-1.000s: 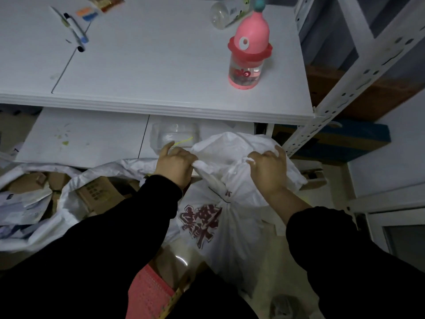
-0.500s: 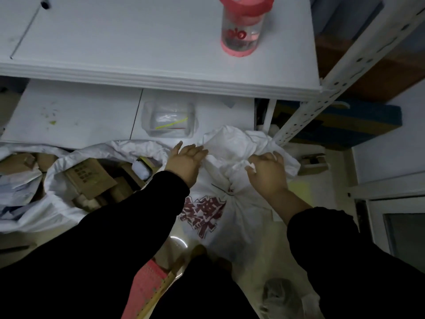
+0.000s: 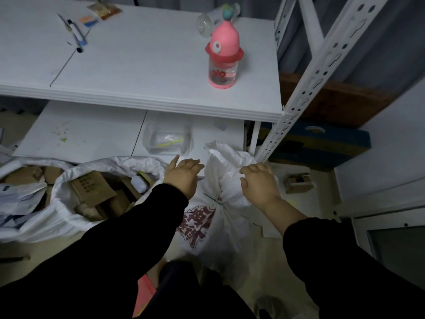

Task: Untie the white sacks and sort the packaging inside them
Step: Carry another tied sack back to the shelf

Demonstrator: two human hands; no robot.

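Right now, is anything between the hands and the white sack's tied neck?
Nothing visible. The left hand and right hand flank the bunched top of the white sack; its tied neck lies bare between them.

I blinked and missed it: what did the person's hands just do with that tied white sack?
Both let go. A second ago the left grip and right grip pinched the bunched top of the white sack. Now the left grip hovers open beside it and the right grip lies loosely over it. The cord still ties the neck. The open sack of cardboard and pink bottle have not moved.
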